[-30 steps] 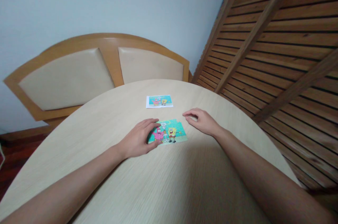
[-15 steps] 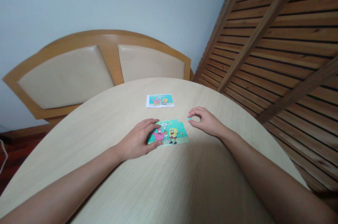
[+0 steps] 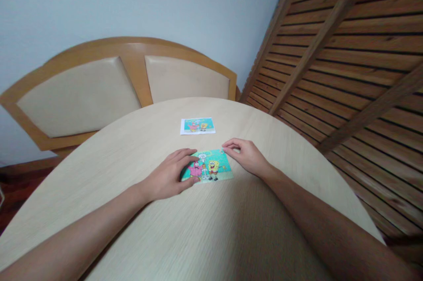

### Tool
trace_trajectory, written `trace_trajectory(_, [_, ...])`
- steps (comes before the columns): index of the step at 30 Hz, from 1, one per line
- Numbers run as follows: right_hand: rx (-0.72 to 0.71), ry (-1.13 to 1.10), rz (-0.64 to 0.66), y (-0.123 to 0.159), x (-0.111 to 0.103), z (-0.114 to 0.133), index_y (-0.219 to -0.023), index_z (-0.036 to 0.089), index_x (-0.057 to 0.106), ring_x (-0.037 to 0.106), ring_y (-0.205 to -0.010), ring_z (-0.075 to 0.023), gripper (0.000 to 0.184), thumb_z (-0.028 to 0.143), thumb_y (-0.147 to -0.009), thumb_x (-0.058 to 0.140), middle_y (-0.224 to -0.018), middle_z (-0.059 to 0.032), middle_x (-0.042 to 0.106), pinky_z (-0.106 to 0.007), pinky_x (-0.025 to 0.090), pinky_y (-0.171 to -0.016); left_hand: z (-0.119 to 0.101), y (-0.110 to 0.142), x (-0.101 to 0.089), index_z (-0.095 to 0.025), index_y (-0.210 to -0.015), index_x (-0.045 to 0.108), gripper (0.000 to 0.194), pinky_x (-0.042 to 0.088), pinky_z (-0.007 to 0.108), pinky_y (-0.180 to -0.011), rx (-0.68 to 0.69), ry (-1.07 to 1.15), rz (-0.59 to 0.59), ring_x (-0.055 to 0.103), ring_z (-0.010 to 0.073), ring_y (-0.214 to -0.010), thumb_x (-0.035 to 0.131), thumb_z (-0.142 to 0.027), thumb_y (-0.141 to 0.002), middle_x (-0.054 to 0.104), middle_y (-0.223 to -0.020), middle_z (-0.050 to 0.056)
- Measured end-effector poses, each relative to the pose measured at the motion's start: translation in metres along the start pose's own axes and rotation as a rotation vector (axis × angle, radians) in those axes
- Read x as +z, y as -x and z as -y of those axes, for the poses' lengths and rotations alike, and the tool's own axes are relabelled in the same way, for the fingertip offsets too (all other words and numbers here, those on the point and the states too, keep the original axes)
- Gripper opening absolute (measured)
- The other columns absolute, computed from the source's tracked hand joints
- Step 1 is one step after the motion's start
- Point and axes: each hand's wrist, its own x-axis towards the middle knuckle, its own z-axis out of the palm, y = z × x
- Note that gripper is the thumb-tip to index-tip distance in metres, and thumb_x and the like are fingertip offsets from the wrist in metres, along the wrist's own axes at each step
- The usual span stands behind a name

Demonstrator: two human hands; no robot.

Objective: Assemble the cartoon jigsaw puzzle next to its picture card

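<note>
Head view: a puzzle (image 3: pixel 209 166) is lying flat near the middle of a pale round-edged table (image 3: pixel 185 237), between the person's two hands. Its long axis is running side to side, with the right end sitting slightly farther away than the left. Its picture is facing up and reading upright to the person: the pink figure (image 3: pixel 196 170), the pale figure (image 3: pixel 204 170) and the yellow figure (image 3: pixel 213 169) are pointing their heads away and their feet toward the near edge.

The left hand (image 3: pixel 168 177) is covering the left end, thumb and fingers spreading apart over it, the thumb lying toward the near edge. The right hand (image 3: pixel 249 156) is reaching in at the far right corner, its thumb and fingertips bunching close together and pointing left; whether they are pinching a piece, I cannot tell.

Beyond the puzzle, well apart from it, a printed sheet (image 3: pixel 198 126) is showing a similar picture, its long axis also running side to side. A wood-framed backrest (image 3: pixel 134 69) is standing behind the table.
</note>
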Motion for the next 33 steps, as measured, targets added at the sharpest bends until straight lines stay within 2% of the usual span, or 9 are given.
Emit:
trace_trajectory(3, [0.015,-0.026,-0.006,-0.0008,-0.0002,-0.0019,-0.091,0.02,0.074,0.074,-0.085,-0.0205,0.01,0.028,-0.087,0.069,-0.091,-0.0051,0.079,-0.032,0.056,-0.08,-0.0012,-0.0005,-0.0011,-0.02,-0.13,0.057,0.045,0.041,0.055,-0.114,0.008,-0.012,0.012,0.049,0.033,-0.137,0.062,-0.047,-0.095,0.054,-0.147,0.016])
trace_trajectory(10, [-0.031,0.098,-0.002,-0.0011,-0.0035,0.0011,-0.084,0.02,0.076,0.072,-0.084,-0.021,0.009,0.028,-0.086,0.072,-0.088,-0.0045,0.078,-0.032,0.053,-0.078,-0.0016,0.0003,-0.0014,-0.02,-0.131,0.056,0.045,0.042,0.054,-0.113,0.004,-0.029,0.027,0.048,0.0324,-0.137,0.061,-0.048,-0.096,0.054,-0.147,0.015])
trace_trajectory(18, [-0.118,0.232,0.008,-0.0025,-0.0042,-0.0023,-0.084,0.022,0.077,0.068,-0.09,-0.0221,0.006,0.024,-0.088,0.073,-0.09,-0.0037,0.077,-0.038,0.047,-0.088,-0.0015,-0.0002,-0.002,-0.02,-0.131,0.057,0.045,0.042,0.054,-0.113,0.014,-0.023,0.02,0.048,0.0327,-0.137,0.063,-0.047,-0.095,0.054,-0.146,0.015])
trace_trajectory(33, [-0.161,0.322,-0.009,-0.001,-0.0032,-0.0026,-0.086,0.022,0.075,0.065,-0.094,-0.0232,0.007,0.026,-0.09,0.071,-0.094,-0.005,0.073,-0.04,0.047,-0.09,-0.0031,-0.0006,-0.0032,-0.021,-0.13,0.057,0.044,0.043,0.054,-0.112,0.014,-0.006,0.02,0.05,0.0328,-0.136,0.063,-0.047,-0.095,0.056,-0.145,0.015])
